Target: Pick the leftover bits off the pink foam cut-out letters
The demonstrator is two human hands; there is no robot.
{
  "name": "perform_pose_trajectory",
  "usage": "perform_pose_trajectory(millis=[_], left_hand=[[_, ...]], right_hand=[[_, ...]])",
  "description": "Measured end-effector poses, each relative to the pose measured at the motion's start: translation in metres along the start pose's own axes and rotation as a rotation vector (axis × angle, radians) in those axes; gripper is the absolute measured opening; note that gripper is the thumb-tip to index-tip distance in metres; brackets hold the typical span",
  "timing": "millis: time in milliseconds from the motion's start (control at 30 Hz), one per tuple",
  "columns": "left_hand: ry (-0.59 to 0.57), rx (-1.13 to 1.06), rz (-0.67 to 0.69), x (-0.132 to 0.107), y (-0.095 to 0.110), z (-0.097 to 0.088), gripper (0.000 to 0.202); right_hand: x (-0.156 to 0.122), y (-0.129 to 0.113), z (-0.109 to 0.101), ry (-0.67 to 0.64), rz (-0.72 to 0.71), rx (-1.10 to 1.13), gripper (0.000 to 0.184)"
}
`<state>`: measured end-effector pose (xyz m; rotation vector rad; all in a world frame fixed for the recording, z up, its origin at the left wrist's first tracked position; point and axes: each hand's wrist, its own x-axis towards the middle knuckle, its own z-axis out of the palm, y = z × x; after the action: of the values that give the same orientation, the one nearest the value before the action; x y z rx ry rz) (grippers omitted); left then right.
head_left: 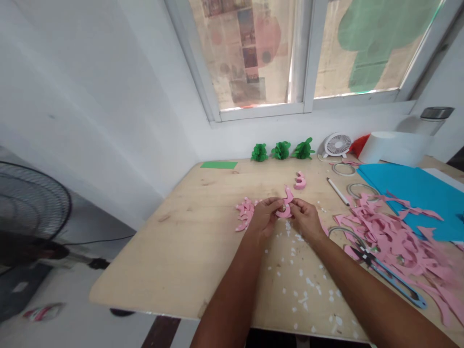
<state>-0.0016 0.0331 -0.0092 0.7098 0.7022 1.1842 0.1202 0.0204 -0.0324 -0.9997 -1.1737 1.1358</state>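
We pinch a curled strip of pink paper [286,207] between our left hand [263,218] and right hand [306,220], the fingers of both closed on it just above the wooden counter [170,256]. A small pile of pink cutouts [245,213] lies just beside the left hand, and a single pink cutout [300,181] lies ahead of us. To the right, a heap of pink offcuts [391,241] spreads partly over a blue paper sheet [420,193], with scissors [377,261] among them. The strip looks thin, so too hard a pinch or an uneven pull could crease or tear it. A careless swing of the right arm could catch the scissors. If running, the standing fan [32,203] could scatter the white paper scraps [308,280].
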Motion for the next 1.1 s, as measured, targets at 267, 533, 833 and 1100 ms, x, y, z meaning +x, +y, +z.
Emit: perform_pose_trajectory(millis=[267,533,833,1100], left_hand=[[-0.003,-0.048,-0.034,-0.002,0.003,0.001,0.020],[0.047,-0.039,0.035,-0.002,-0.004,0.009,0.017],[0.102,-0.079,0.083,-0.002,-0.011,0.017,0.017],[0.175,-0.119,0.128,-0.004,-0.015,0.025,0.020]], right_hand=[[0.001,-0.002,0.000,-0.008,0.007,0.028,0.031],[0.000,-0.010,0.000,0.036,-0.040,-0.061,0.026],[-0.001,-0.013,0.000,0.040,-0.068,-0.070,0.021],[0.000,-0.010,-0.001,0.050,-0.107,-0.105,0.021]])
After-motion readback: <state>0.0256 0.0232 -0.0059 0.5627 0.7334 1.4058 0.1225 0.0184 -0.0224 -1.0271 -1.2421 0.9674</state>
